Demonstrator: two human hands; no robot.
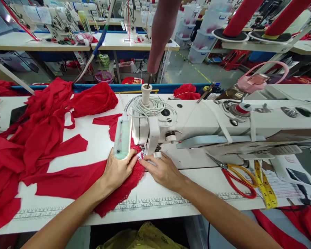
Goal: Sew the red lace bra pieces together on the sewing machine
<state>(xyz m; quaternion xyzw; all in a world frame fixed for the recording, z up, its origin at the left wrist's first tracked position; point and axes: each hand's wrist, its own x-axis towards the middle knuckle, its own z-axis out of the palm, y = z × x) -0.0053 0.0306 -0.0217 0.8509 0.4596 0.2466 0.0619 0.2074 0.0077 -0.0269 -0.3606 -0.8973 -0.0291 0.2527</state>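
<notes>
Red lace fabric [131, 183] lies under the needle area of a white sewing machine [191, 117]. My left hand [120, 169] is closed on this fabric, its fingertips just left of the presser foot [143, 148]. From the other side, my right hand [164, 171] pinches at a small white label [140, 155] by the fabric's edge, close in front of the foot. A clear greenish plastic plate [122, 136] on the machine hides part of my left fingers.
Heaped red fabric [49, 128] covers the table's left side. Scissors [238, 176] and a yellow tape measure [265, 186] lie at right. A printed ruler [150, 204] runs along the front edge. Red thread cones [242, 19] stand above; a dark reddish handle-like object [162, 34] hangs over the machine.
</notes>
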